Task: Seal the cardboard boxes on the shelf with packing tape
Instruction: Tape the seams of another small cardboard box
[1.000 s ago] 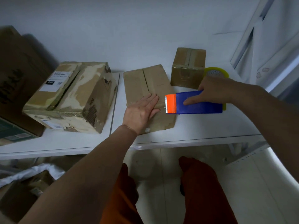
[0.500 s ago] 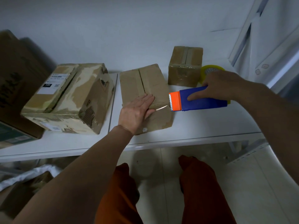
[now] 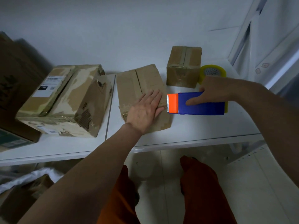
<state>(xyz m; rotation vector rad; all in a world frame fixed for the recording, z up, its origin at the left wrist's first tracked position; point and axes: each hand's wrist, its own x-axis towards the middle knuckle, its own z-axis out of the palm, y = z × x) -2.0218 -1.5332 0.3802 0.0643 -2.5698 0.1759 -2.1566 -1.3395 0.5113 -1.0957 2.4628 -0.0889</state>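
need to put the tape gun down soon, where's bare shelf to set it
Bare shelf lies along the front edge, right of the flat box and below the tape gun. Crowded behind: the small box and tape roll.

Right hand [image 3: 215,89] hides much of tape roll [image 3: 212,72].

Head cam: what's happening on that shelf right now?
A person is taping boxes on a white shelf. The left hand lies flat, fingers straight, on top of the flat middle box. The right hand grips a blue tape dispenser, its orange serrated end at that box's right edge. A small taped box and a yellowish tape roll sit behind the dispenser; a larger, worn box stands to the left.
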